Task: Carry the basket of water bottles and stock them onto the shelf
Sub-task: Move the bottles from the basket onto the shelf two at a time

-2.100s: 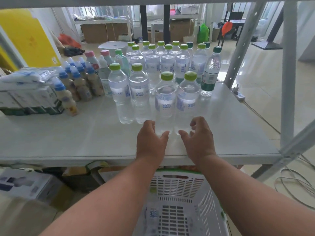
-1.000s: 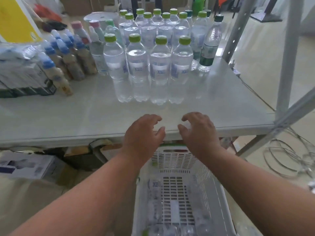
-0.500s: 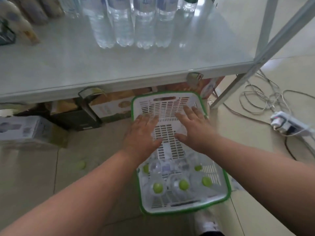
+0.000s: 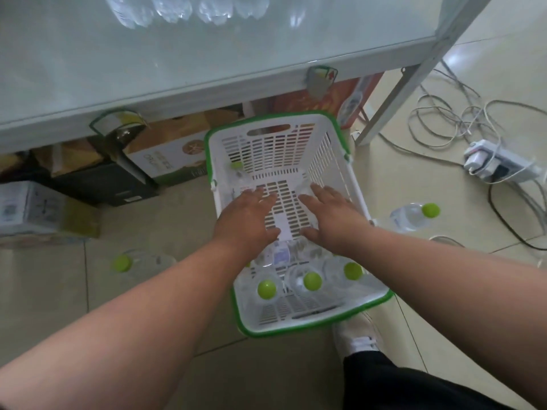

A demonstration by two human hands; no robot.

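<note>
Single head view, steeply downward and close over the basket (image 4: 296, 327), shelf (image 4: 177, 84) edge above.

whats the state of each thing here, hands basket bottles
left hand: open, fingers spread over basket
right hand: open, over basket
basket: on floor, partly emptied
bottles in basket: capped
two floor bottles: lying beside basket
shelf: holds bottles

Cardboard boxes (image 4: 165, 155) are seen stacked on the tiled floor (image 4: 148, 226) under the frame, w/ a black box (image 4: 100, 182) beside them & a pale carton (image 4: 32, 208) at far left. A white power strip (image 4: 497, 162) w/ tangled cables (image 4: 444, 113) is seen at right. A white shoe (image 4: 356, 335) & dark trouser leg (image 4: 399, 386) are seen at bottom.
</note>
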